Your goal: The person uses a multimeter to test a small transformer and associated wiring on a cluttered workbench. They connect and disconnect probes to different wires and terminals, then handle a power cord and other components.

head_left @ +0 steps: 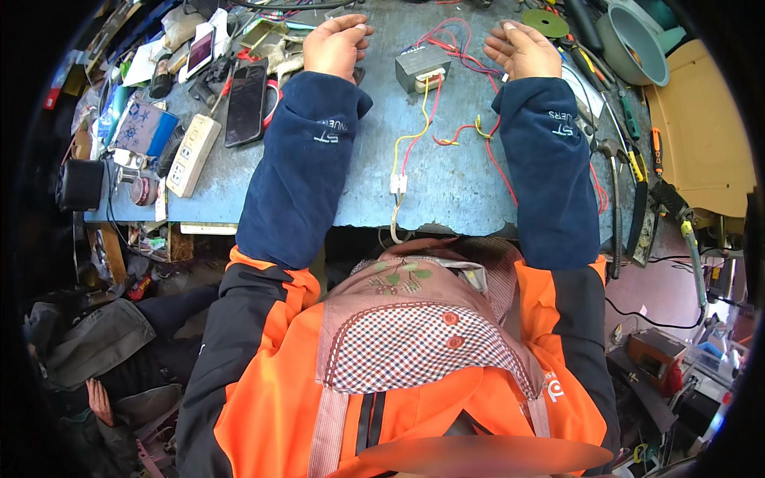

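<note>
Both my forearms, in dark blue sleeves, rest on a worn blue-grey workbench point(454, 179). My left hand point(335, 44) lies loosely curled on the bench top, holding nothing. My right hand point(522, 48) rests palm-up with the fingers apart, also with nothing in it. Between the hands stands a small grey transformer point(421, 68), apart from both. Red and yellow wires point(422, 131) run from it toward the near edge and end in a small white connector point(397, 184). More red wire point(446, 36) loops behind the transformer, near my right hand.
Left of my left arm lie a black phone point(245, 102), a second phone point(199, 49), a white power strip point(191, 154) and small clutter. On the right are screwdrivers and pliers point(629, 163), a green disc point(546, 22), a grey funnel-shaped bowl point(633, 40). Another person's hand point(100, 401) shows at lower left.
</note>
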### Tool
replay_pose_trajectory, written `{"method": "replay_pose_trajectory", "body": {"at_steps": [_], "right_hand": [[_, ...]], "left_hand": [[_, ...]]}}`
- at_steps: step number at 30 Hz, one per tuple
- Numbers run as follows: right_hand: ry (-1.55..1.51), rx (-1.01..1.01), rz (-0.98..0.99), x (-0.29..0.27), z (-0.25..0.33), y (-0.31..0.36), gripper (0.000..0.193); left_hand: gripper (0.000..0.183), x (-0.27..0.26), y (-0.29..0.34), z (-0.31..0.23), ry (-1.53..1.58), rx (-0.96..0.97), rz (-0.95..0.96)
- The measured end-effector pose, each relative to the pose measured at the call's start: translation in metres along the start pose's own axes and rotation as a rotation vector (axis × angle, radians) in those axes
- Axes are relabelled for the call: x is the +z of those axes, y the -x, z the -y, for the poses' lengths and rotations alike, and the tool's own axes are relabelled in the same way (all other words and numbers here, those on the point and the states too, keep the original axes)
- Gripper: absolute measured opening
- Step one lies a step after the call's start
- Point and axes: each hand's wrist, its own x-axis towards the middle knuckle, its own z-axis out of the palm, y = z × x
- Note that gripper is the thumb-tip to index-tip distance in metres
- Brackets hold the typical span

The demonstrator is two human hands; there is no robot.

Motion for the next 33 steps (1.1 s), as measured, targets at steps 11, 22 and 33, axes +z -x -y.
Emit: {"method": "replay_pose_trajectory", "body": {"at_steps": [11,22,33], "right_hand": [[0.067,-0.981,-0.121,0.052,0.051,0.079,0.012],[0.349,-1.012,0.146,-0.03,0.051,0.285,0.023],[0.598,-0.245,-0.792,-0.189,-0.022,0.365,0.042]], "left_hand": [[0.027,-0.012,-0.041,0.026,0.064,0.026,-0.046],[0.028,-0.024,-0.04,0.005,0.122,-0.001,0.039],[0.03,-0.045,-0.039,-0.005,0.064,-0.028,0.096]]}}
